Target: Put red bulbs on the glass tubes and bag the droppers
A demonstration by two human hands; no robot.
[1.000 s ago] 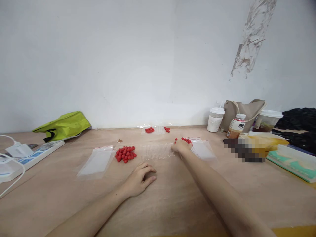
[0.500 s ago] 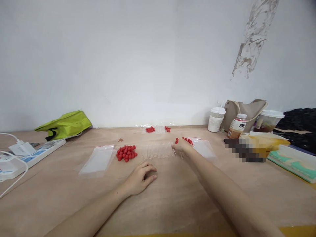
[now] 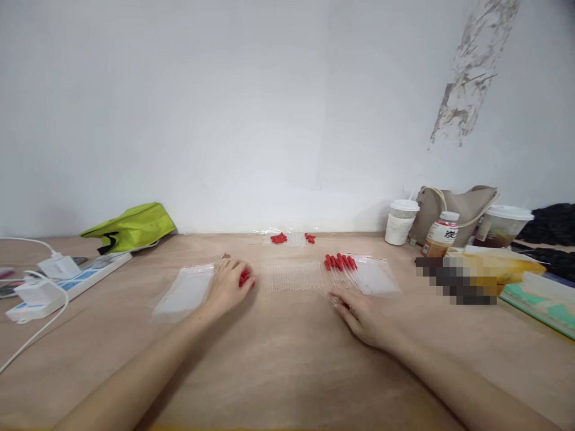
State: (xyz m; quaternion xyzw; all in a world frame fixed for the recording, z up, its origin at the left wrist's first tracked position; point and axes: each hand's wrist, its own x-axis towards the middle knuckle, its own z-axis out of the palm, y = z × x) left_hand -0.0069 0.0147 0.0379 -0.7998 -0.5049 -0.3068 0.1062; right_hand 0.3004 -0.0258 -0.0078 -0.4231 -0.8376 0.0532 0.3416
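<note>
On the pile of red rubber bulbs (image 3: 244,278) rests my left hand (image 3: 230,282), its fingers curled down around them and covering most of the pile. My right hand (image 3: 357,311) pinches a thin clear glass dropper tube (image 3: 330,297) that points up and left. Left of that tube lies a row of clear glass tubes (image 3: 293,276), side by side on the table. Just beyond my right hand is a group of droppers (image 3: 342,263) with red bulbs fitted on their glass tubes.
Clear zip bags lie on the left (image 3: 183,293) and right (image 3: 381,276). Farther back is a plastic sheet (image 3: 295,237) with more red bulbs and tubes. A power strip (image 3: 85,281) and green bag (image 3: 135,227) stand left; a white cup (image 3: 401,222), bottle (image 3: 442,234) and grey bag (image 3: 465,202) right.
My right hand has drawn back from the droppers toward me and now has a glass tube in its fingers. My left hand has moved forward and left onto the bulbs.
</note>
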